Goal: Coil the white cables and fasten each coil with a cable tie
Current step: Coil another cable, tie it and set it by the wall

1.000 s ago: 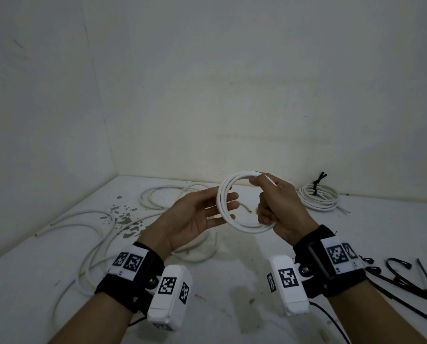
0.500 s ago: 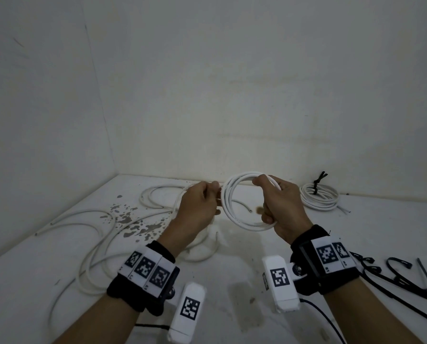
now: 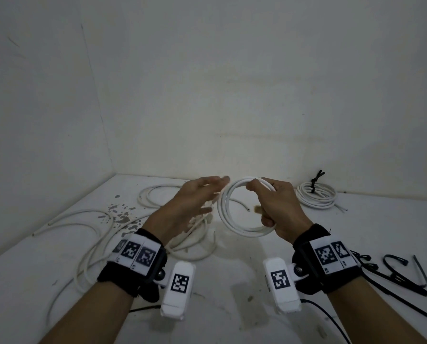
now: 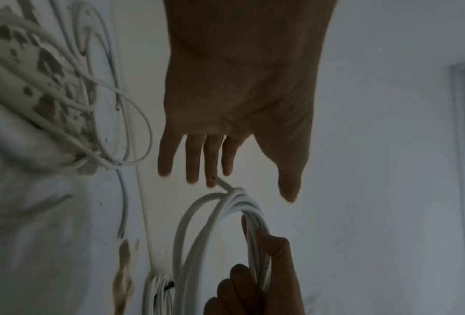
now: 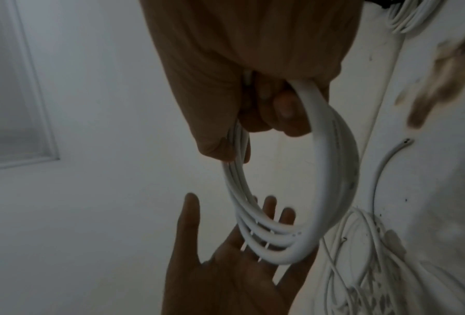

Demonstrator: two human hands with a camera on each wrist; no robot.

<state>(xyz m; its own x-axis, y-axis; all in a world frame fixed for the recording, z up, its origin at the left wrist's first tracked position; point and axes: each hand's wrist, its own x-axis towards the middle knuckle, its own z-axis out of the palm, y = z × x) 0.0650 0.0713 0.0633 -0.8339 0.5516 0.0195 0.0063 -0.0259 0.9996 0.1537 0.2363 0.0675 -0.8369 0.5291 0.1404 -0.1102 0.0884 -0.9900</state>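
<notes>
The right hand (image 3: pixel 279 207) is gripping a white cable coil (image 3: pixel 242 228) in the air above the white tabletop (image 3: pixel 232 281), thumb and curled fingers closing over its top and right side. In the right wrist view the palm is covering that part of the coil (image 5: pixel 330 170), so how many turns are lying under the fingers is hard to count; three or four strands are fanning apart at its far end.

The left hand (image 3: pixel 190 204) is hanging just left of the coil with fingers straight and spread, gripping nothing. Motion blur is smearing its fingertips in the head view. In the left wrist view the coil's free cable end (image 4: pixel 224 185) is sticking out right at the tip of a left finger (image 4: pixel 211 170); whether they are touching is not clear.

Behind the coil, to its right, a finished coil (image 3: pixel 316 198) is lying on the tabletop, bound with a black cable tie (image 3: pixel 315 181). To the left of the held coil, loose white cables (image 3: pixel 93 247) are sprawling over dark stains (image 3: pixel 120 214), partly hidden by the left forearm. Nearer the person and to the right of the coil, spare black cable ties (image 3: pixel 406 276) are lying in a tangle, the right wrist strap hiding part of them.
</notes>
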